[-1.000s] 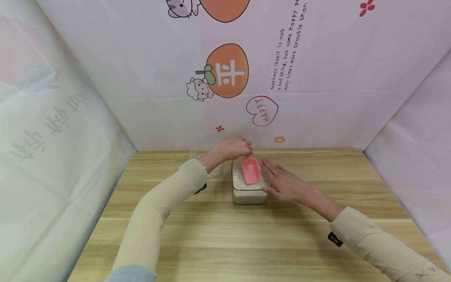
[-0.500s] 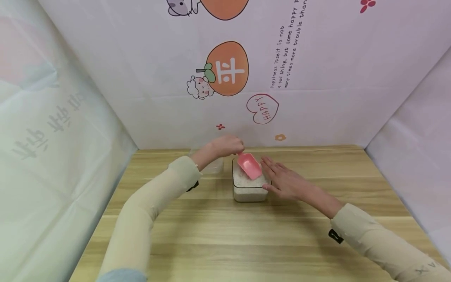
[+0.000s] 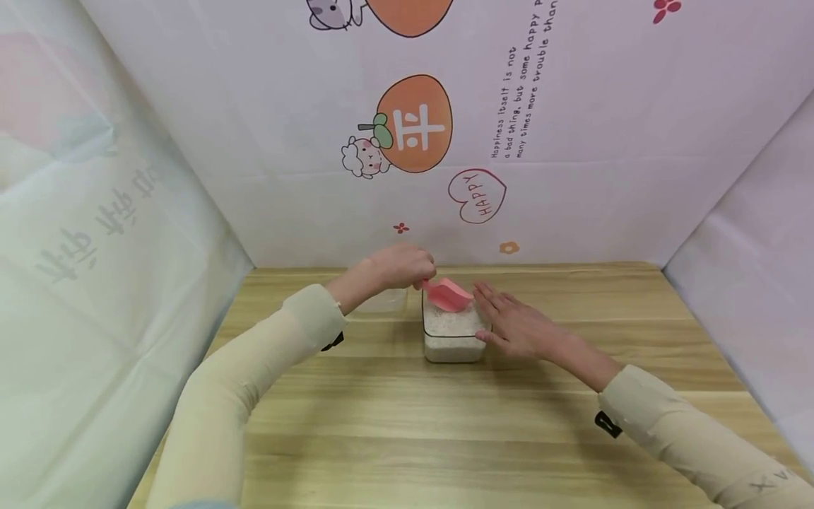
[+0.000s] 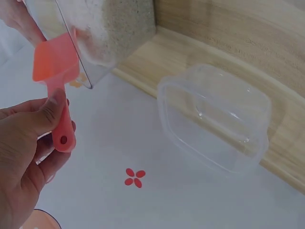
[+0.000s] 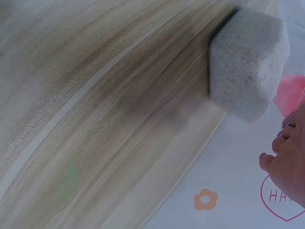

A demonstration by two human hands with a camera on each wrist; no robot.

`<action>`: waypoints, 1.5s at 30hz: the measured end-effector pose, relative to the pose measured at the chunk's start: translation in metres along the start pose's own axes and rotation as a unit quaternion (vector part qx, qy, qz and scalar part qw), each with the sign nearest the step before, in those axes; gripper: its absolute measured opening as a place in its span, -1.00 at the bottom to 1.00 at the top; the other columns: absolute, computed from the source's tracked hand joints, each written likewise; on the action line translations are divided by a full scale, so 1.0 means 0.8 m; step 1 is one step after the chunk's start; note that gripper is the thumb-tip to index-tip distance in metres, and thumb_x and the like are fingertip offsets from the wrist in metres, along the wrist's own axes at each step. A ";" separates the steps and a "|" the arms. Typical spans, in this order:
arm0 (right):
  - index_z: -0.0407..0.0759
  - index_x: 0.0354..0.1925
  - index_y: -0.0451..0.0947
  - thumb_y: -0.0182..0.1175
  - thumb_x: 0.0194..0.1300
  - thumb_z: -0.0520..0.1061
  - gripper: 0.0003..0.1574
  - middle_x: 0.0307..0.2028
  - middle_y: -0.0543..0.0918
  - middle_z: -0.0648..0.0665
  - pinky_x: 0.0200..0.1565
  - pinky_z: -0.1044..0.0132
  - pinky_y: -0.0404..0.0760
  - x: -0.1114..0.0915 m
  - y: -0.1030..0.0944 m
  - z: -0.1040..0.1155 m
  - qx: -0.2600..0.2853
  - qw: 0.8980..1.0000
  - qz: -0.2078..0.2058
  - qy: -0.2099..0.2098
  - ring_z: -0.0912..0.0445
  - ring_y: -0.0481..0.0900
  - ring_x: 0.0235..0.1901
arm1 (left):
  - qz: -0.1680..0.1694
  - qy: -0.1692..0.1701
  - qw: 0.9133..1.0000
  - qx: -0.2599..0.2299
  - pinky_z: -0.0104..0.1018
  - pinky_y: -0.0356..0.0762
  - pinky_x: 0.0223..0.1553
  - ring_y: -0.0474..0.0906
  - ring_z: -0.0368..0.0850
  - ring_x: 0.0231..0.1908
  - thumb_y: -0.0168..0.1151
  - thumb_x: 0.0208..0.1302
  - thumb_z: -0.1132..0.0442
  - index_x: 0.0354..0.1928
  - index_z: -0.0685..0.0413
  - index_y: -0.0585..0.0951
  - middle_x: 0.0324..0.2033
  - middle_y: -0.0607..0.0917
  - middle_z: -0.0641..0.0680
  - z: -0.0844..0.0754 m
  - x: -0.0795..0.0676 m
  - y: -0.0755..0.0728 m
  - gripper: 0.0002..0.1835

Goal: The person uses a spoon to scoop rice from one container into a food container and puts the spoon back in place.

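Observation:
My left hand (image 3: 402, 265) grips a pink scoop (image 3: 449, 293) by its handle. The left wrist view shows the thumb laid along that handle (image 4: 63, 124), with the fingers behind it. The scoop's bowl is over a clear square container (image 3: 454, 351) filled with pale, rice-like grains (image 3: 450, 325). In the head view the bowl is tilted, its tip toward the container's right side. My right hand (image 3: 518, 326) rests against that right side, fingers extended along the rim. From the right wrist, the fingers (image 5: 281, 143) appear at the container's clear wall, with the scoop's pink showing beyond.
A clear plastic tub (image 4: 214, 119) stands left of the container, partly hidden behind the left forearm in the head view. The wooden table (image 3: 407, 438) ends at a printed white back wall (image 3: 305, 212), close behind the container. White sheets rise on both sides.
My left hand has shifted left, drawing the scoop toward the container's back. The bowl has swung from pointing at the viewer to pointing right. My right hand stays at the container's side.

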State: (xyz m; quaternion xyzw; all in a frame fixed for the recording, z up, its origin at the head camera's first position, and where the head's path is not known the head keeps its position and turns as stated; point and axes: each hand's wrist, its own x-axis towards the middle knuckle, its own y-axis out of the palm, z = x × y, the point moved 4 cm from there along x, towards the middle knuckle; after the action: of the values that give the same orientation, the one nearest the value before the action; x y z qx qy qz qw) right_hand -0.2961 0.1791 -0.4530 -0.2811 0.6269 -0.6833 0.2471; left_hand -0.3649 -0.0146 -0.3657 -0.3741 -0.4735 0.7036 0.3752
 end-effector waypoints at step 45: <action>-0.39 0.41 -0.17 -0.25 0.43 0.26 -0.07 0.44 -0.21 -0.33 0.30 -0.05 0.14 -0.002 0.003 0.012 0.035 0.999 0.019 0.031 -0.17 -0.11 0.42 | -0.012 -0.136 0.986 -0.099 -0.39 0.42 -0.36 0.45 -0.22 -0.43 0.21 0.20 0.35 -0.42 0.00 0.58 -0.44 0.65 -0.07 -0.042 -0.027 0.028 -0.91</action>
State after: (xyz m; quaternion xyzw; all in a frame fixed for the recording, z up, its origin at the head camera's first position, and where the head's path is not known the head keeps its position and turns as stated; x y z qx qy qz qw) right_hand -0.2886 0.1731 -0.4549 -0.2383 0.6153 -0.7085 0.2503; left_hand -0.3297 -0.0263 -0.3925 -0.3040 -0.5921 0.6930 0.2770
